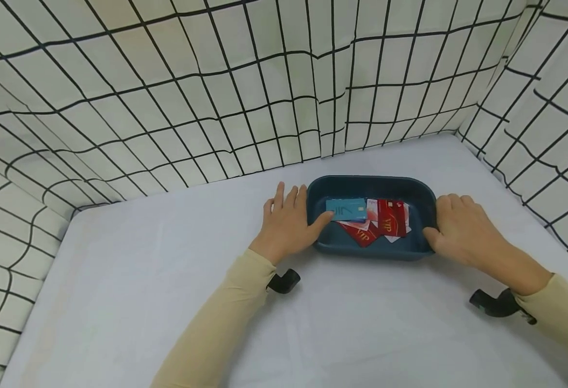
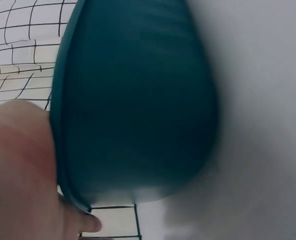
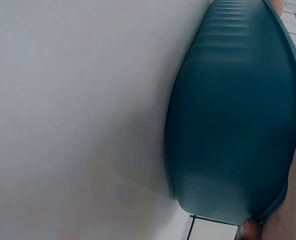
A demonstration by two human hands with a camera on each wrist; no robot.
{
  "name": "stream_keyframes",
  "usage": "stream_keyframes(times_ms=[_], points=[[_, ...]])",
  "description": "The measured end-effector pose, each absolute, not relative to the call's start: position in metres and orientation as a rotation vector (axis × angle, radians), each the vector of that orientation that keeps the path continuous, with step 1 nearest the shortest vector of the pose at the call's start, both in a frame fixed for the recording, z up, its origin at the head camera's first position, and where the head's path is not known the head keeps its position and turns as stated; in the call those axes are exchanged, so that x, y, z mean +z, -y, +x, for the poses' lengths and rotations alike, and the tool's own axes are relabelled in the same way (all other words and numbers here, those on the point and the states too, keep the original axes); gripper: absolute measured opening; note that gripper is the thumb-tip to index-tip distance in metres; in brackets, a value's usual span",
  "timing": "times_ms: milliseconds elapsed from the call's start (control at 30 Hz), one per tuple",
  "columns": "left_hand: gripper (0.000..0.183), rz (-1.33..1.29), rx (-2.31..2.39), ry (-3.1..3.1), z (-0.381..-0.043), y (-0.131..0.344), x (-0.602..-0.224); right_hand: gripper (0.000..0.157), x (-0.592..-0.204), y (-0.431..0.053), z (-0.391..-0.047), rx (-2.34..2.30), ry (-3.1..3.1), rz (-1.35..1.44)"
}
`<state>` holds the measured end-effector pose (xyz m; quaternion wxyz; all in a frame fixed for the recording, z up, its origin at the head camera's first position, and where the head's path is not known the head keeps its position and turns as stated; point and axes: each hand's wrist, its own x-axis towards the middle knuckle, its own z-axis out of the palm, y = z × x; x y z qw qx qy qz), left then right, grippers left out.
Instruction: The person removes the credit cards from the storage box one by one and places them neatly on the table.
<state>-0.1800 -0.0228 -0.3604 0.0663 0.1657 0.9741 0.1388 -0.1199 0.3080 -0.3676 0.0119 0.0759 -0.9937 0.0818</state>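
A dark teal plastic tub (image 1: 371, 252) sits on the white table, right of centre in the head view. Inside it lies a loose pile of cards: a blue card (image 1: 342, 205) on the left, a red VIP card (image 1: 392, 215) on the right, another red VIP card (image 1: 362, 237) lower down, and pale ones partly covered. My left hand (image 1: 286, 223) holds the tub's left end, thumb over the rim and fingers outside. At the opposite end my right hand (image 1: 465, 231) grips the rim, thumb at the near corner. Both wrist views show the tub's outer wall (image 2: 137, 100) close up.
White cloth (image 1: 133, 280) covers the table. Black wire grid panels (image 1: 226, 91) over white sheeting stand along the back and both sides. A black wrist mount (image 1: 284, 281) shows beneath the left sleeve, another (image 1: 494, 303) by the right sleeve.
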Motion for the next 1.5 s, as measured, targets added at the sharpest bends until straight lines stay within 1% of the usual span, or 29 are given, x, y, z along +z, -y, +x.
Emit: stream_keyframes(times_ms=[233, 533, 833, 1100, 1500], points=[[0.067, 0.525, 0.336, -2.910, -0.182, 0.030, -0.359, 0.027, -0.368, -0.300, -0.119, 0.262, 3.086, 0.256], [0.045, 0.664, 0.205, -2.971, -0.173, 0.041, -0.361, 0.027, -0.369, -0.293, -0.120, 0.261, 3.097, 0.267], [0.041, 0.680, 0.176, -2.986, -0.165, 0.051, -0.360, 0.023, -0.369, -0.285, -0.121, 0.293, 3.099, 0.271], [0.033, 0.689, 0.245, -3.016, -0.159, 0.064, -0.363, 0.024, -0.368, -0.276, -0.124, 0.301, 3.112, 0.285], [0.029, 0.686, 0.309, -3.078, -0.147, 0.083, -0.368, 0.024, -0.368, -0.259, -0.125, 0.336, 3.082, 0.336]])
